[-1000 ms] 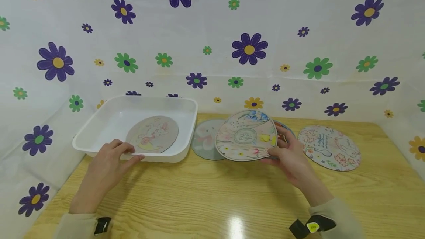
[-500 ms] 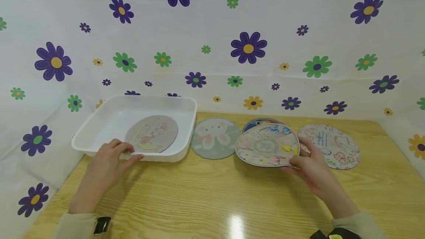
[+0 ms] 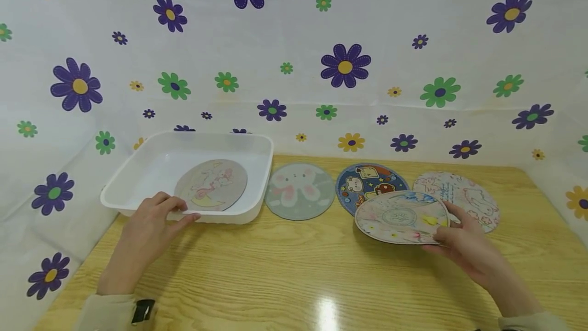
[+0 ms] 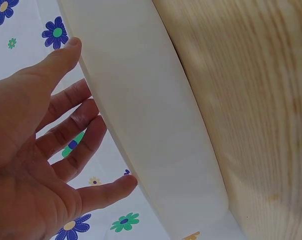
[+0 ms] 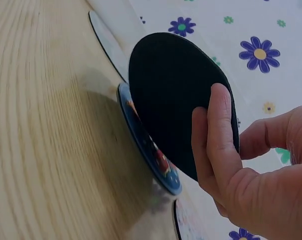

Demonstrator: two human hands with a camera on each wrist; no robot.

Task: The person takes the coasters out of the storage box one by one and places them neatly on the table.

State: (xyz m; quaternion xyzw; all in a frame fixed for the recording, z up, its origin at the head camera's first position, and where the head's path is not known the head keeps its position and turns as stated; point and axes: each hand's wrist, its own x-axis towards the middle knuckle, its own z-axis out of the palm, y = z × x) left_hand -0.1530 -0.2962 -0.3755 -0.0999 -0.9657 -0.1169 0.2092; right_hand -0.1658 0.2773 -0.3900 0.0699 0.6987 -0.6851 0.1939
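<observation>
My right hand (image 3: 468, 249) pinches the right edge of a round floral mouse pad (image 3: 399, 218), tilted above the table. Its thumb is on the printed top and its fingers lie under the black underside (image 5: 171, 95). Below and behind it lies a blue cartoon mouse pad (image 3: 363, 180), partly covered. My left hand (image 3: 149, 231) holds the front rim of a white plastic basin (image 3: 257, 213), thumb outside and fingertips over the edge. Inside the basin, a beige mouse pad with a moon picture (image 3: 216, 185) leans on the front wall.
A grey rabbit mouse pad (image 3: 300, 193) lies flat on the wooden table (image 3: 257, 280), right of the basin. Another pale mouse pad (image 3: 478, 201) lies at the right, partly behind my right hand. A flower-patterned cloth (image 3: 294, 29) hangs behind the table.
My right hand has carried the floral mouse pad rightward and nearer, tilting it flatter. The grey and blue pads are now more exposed. My left hand has stayed at the basin rim.
</observation>
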